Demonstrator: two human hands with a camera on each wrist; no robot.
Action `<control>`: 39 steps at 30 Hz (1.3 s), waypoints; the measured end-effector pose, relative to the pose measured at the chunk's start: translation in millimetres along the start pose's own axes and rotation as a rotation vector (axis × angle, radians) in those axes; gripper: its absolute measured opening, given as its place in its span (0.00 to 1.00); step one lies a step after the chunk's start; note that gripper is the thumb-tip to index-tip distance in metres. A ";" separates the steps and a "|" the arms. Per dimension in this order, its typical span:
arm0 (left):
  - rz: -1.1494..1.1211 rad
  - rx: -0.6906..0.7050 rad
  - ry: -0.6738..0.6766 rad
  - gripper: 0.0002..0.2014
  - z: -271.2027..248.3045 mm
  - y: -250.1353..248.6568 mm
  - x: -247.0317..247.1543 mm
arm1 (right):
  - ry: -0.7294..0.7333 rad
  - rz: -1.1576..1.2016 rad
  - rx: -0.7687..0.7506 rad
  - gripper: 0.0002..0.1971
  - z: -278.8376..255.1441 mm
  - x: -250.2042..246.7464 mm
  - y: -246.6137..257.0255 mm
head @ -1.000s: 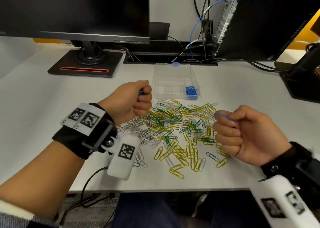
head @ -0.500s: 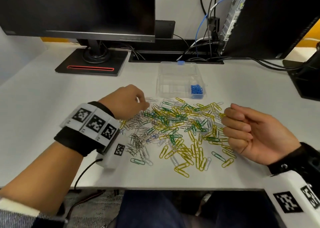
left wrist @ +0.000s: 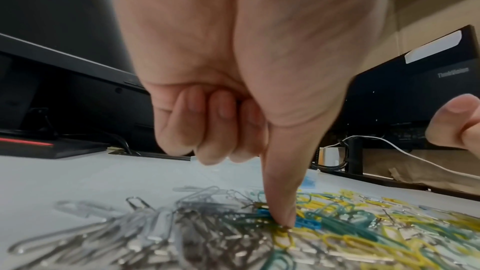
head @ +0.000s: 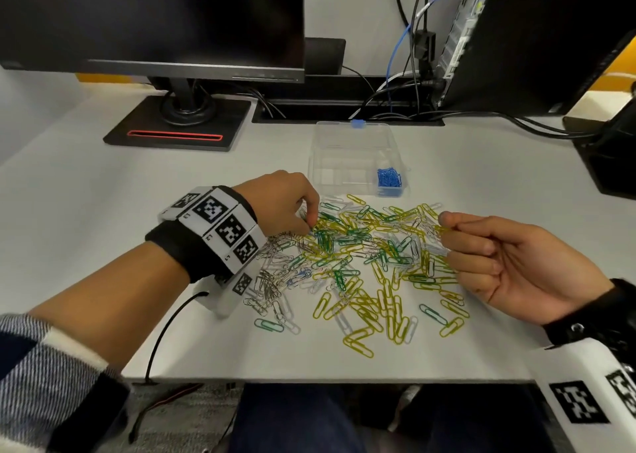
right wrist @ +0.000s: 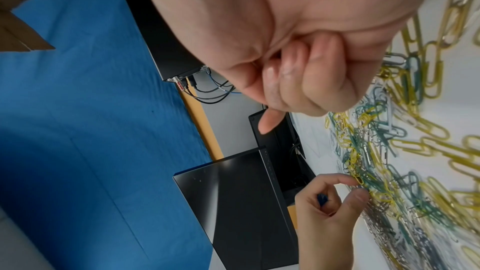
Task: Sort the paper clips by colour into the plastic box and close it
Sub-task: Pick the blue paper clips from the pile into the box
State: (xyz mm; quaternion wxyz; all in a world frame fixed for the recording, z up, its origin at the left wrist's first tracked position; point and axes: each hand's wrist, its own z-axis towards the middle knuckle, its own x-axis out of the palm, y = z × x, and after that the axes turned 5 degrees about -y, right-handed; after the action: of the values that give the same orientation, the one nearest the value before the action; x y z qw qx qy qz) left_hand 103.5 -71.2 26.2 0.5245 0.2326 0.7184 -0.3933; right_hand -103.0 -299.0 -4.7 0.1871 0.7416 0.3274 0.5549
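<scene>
Just in front of the open clear plastic box (head: 344, 156): heap of mixed coloured wire paper clips (head: 364, 246), left hand (head: 278, 208) fingering it, small blue paper clip (right wrist: 322, 200) tucked in curled fingers; right hand (head: 509, 263) loosely fisted, hold unclear.

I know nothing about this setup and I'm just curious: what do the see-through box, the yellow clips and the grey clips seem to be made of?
Box: clear, hard, glossy plastic; the desk shows through its walls.
Yellow clips: probably wire with a coloured coating, smooth and evenly tinted; the core is hidden.
Grey clips: apparently bare metal wire, with bright glints.
</scene>
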 end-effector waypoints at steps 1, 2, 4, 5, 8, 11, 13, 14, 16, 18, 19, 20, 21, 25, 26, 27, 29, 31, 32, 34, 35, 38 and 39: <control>0.007 0.009 0.007 0.03 0.5 -0.4 -0.3 | -0.025 -0.024 -0.002 0.07 -0.7 0.6 0.4; 0.013 0.017 0.011 0.03 0.7 -0.8 -0.7 | -0.032 -0.035 0.002 0.07 -1.4 1.7 0.7; 0.026 0.027 0.007 0.03 0.2 -1.3 -1.3 | -0.023 -0.027 0.017 0.07 -1.6 2.0 1.3; 0.024 0.029 -0.001 0.04 0.1 -1.2 -1.5 | -0.016 -0.020 0.027 0.08 -1.4 1.6 1.6; 0.021 0.031 -0.031 0.06 -1.1 -2.4 -2.3 | 0.007 -0.004 0.049 0.11 -0.9 -0.9 2.0; 0.074 0.053 -0.041 0.03 -1.1 -4.0 0.2 | 0.001 -0.007 0.045 0.10 -1.4 0.3 2.1; 0.090 0.054 -0.038 0.04 -0.7 -3.3 2.0 | -0.025 -0.035 0.027 0.07 -1.4 4.8 2.1; 0.092 0.054 -0.038 0.04 0.0 -2.5 2.1 | -0.045 -0.047 0.015 0.05 -1.1 5.5 2.4; 0.098 0.056 -0.034 0.05 0.8 -1.6 1.6 | -0.052 -0.054 0.017 0.05 -1.4 4.1 2.5; 0.098 0.063 -0.026 0.05 0.8 -1.6 0.4 | -0.011 -0.012 0.040 0.07 -1.6 5.6 2.5; 0.097 0.067 -0.025 0.04 0.7 -1.7 0.0 | -0.032 -0.006 0.038 0.08 -1.6 6.3 2.8; 0.100 0.070 -0.025 0.04 0.5 -2.0 -0.1 | -0.084 -0.026 0.024 0.08 -1.6 8.0 3.0; 0.104 0.072 -0.023 0.04 0.5 -2.1 0.0 | -0.138 -0.063 0.001 0.06 -2.0 9.4 2.9; 0.112 0.062 0.027 0.02 1.0 -1.3 -0.4 | -0.095 -0.080 0.003 0.06 -3.6 9.9 2.1; 0.120 0.056 0.037 0.03 1.7 -1.0 -0.7 | -0.088 -0.073 0.009 0.06 -3.0 8.1 2.4; 0.131 0.049 0.042 0.04 2.8 -0.7 -0.4 | -0.089 -0.068 0.013 0.06 -2.8 7.3 2.5; 0.146 0.046 0.048 0.05 4.5 -0.3 0.7 | -0.072 -0.056 0.018 0.06 -3.0 6.2 2.7; 0.146 0.041 0.062 0.05 6.3 -0.4 1.5 | -0.065 -0.060 0.014 0.05 -3.1 6.8 3.0; 0.138 0.037 0.074 0.05 6.7 -0.4 1.6 | -0.081 -0.069 0.011 0.06 -3.0 6.0 3.0; 0.111 0.031 0.087 0.06 6.7 -0.7 0.2 | -0.072 -0.064 0.014 0.05 -3.5 5.9 2.8; 0.100 0.032 0.089 0.06 6.2 -1.1 -0.9 | -0.063 -0.056 0.015 0.05 -3.6 6.7 2.7; 0.066 0.027 0.096 0.06 4.7 0.0 -4.9 | -0.120 -0.083 -0.006 0.07 -3.8 10.9 3.1; 0.046 0.021 0.097 0.06 3.5 0.7 -6.6 | -0.128 -0.086 -0.009 0.06 -3.6 11.2 3.1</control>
State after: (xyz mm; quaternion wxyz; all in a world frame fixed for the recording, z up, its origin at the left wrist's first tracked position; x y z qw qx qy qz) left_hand 108.3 -73.1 31.6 0.4954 0.2732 0.7333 -0.3770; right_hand -103.7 -293.8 6.3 0.2347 0.7599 0.3437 0.4994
